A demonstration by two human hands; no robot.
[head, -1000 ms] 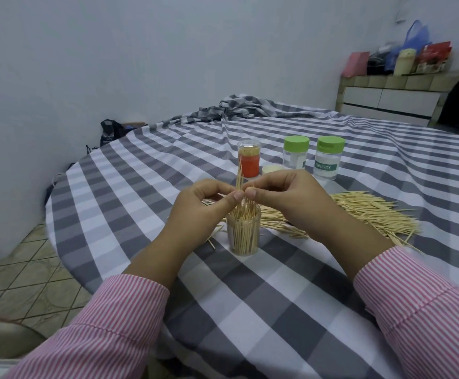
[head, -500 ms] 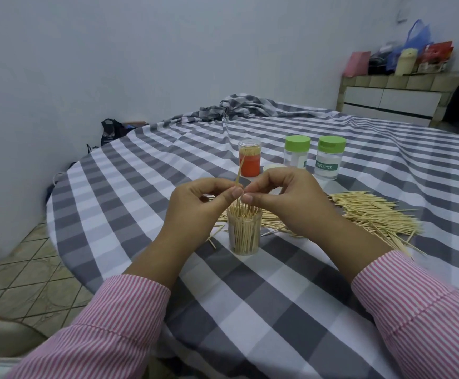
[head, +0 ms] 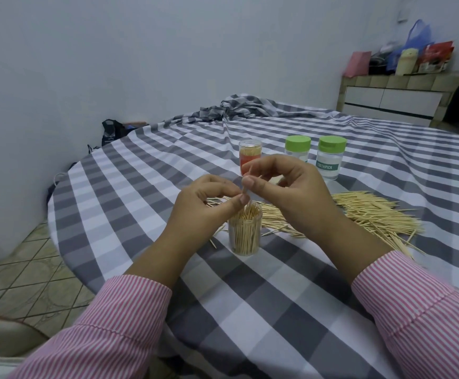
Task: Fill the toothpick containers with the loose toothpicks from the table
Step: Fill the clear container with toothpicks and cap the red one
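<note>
A clear open container (head: pixel 245 233), nearly full of upright toothpicks, stands on the checked tablecloth (head: pixel 277 310) in front of me. Just above its mouth my left hand (head: pixel 209 203) and my right hand (head: pixel 288 187) pinch the same few toothpicks (head: pixel 246 188), which point down into the container. A wide heap of loose toothpicks (head: pixel 370 214) lies to the right, partly hidden behind my right hand. Behind my hands stand a lidded clear container with an orange label (head: pixel 249 155) and two green-capped containers (head: pixel 297 149) (head: pixel 331 157).
The round table's edge (head: pixel 58 214) drops to a tiled floor (head: pixel 17 269) on the left. A bunched fold of cloth (head: pixel 239 105) lies at the far side. A tiled counter (head: pixel 395 99) with bags stands at the back right.
Both hands have risen slightly above the container and the pinched toothpicks have tilted; my right thumb and forefinger now sit higher on them.
</note>
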